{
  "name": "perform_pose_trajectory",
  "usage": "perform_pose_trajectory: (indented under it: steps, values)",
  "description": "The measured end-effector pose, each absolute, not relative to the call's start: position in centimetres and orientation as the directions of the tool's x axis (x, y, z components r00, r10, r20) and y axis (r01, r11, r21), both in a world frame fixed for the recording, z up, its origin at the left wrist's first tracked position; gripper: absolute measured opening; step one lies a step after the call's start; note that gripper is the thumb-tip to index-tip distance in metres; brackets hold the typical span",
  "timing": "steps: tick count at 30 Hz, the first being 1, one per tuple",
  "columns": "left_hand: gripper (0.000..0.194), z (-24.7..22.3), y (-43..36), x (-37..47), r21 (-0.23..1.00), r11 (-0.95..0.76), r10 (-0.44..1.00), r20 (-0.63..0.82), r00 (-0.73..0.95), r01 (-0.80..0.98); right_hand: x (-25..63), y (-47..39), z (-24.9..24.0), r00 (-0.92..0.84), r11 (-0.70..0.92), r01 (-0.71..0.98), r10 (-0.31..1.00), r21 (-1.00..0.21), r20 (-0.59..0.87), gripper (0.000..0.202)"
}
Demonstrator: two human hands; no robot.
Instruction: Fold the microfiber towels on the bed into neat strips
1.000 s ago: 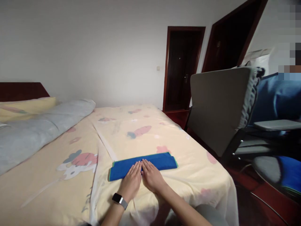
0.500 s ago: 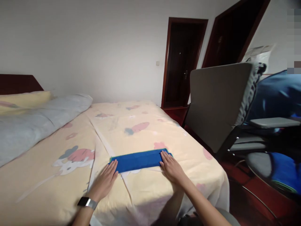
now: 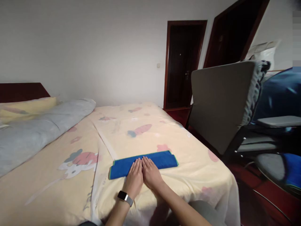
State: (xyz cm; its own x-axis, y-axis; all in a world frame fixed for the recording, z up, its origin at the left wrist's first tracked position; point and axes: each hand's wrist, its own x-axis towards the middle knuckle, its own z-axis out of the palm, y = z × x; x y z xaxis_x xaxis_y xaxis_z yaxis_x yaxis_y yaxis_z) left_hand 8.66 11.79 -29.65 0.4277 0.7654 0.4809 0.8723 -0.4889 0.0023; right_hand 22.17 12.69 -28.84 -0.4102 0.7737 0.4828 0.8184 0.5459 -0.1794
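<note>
Fingers (image 3: 134, 167) flat on folded blue cloth (image 3: 162, 160)

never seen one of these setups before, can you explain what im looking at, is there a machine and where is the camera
No machine here: a person works with the left hand and the right hand, both bare. The camera is worn on the person's head, looking forward and down, so the forearms come in from the bottom edge.

Under the fingers lies a folded, strip-shaped blue cloth with green edging. The hands sit side by side near its middle, fingers laid flat on top, so neither has a closed grip on it.

The cloth lies on a pale yellow bedsheet with carrot and rabbit prints. Farther off, at the picture's left, are a long, pale grey padded bundle and a yellow pillow.
</note>
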Motion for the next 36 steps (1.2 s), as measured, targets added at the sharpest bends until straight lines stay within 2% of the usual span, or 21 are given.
perform_pose_trajectory:
  steps: [3, 6, 11, 16, 21, 25, 29, 32, 36]
  values:
    - [0.056, -29.0, 11.8, 5.6, 0.000, -0.481, 0.787, 0.442, 0.431, 0.877, 25.3, 12.9, -28.5, -0.368, 0.510, 0.840, 0.786, -0.185, 0.497, 0.046]
    - [0.054, -28.8, 11.5, 0.4, 0.003, -0.436, 0.842, 0.353, 0.407, 0.900, 30.9, 13.6, -28.8, -0.269, 0.386, 0.907, 0.839, -0.169, 0.473, 0.046]
    - [0.056, -29.6, 10.4, -5.8, 0.013, -0.249, 0.906, 0.356, 0.228, 0.968, 37.5, 14.4, -30.3, -0.219, 0.318, 0.938, 0.852, -0.137, 0.475, 0.050]
    - [0.054, -26.3, 9.9, -2.3, -0.042, -0.244, 0.839, 0.491, 0.233, 0.969, 35.2, 13.1, -27.4, -0.225, 0.345, 0.932, 0.788, -0.108, 0.573, 0.048]
    - [0.053, -22.6, 9.8, 5.9, 0.058, -0.426, 0.754, 0.575, 0.319, 0.903, 28.4, 11.8, -23.2, -0.271, 0.494, 0.859, 0.662, -0.135, 0.698, 0.046]
    - [0.055, -24.5, 10.1, 9.1, 0.146, -0.465, 0.804, 0.482, 0.348, 0.873, 23.5, 11.9, -25.6, -0.343, 0.524, 0.834, 0.738, -0.174, 0.581, 0.047]
    - [0.054, -27.2, 10.6, 7.9, 0.140, -0.450, 0.840, 0.402, 0.365, 0.882, 22.2, 12.1, -28.3, -0.393, 0.535, 0.820, 0.784, -0.203, 0.480, 0.047]
    - [0.055, -27.4, 10.6, 5.3, 0.138, -0.445, 0.852, 0.369, 0.371, 0.885, 24.9, 12.6, -28.5, -0.432, 0.574, 0.797, 0.760, -0.189, 0.485, 0.046]
    - [0.057, -27.1, 10.2, 0.1, 0.106, -0.506, 0.838, 0.296, 0.458, 0.856, 32.5, 14.1, -28.4, -0.398, 0.520, 0.830, 0.804, -0.199, 0.442, 0.045]
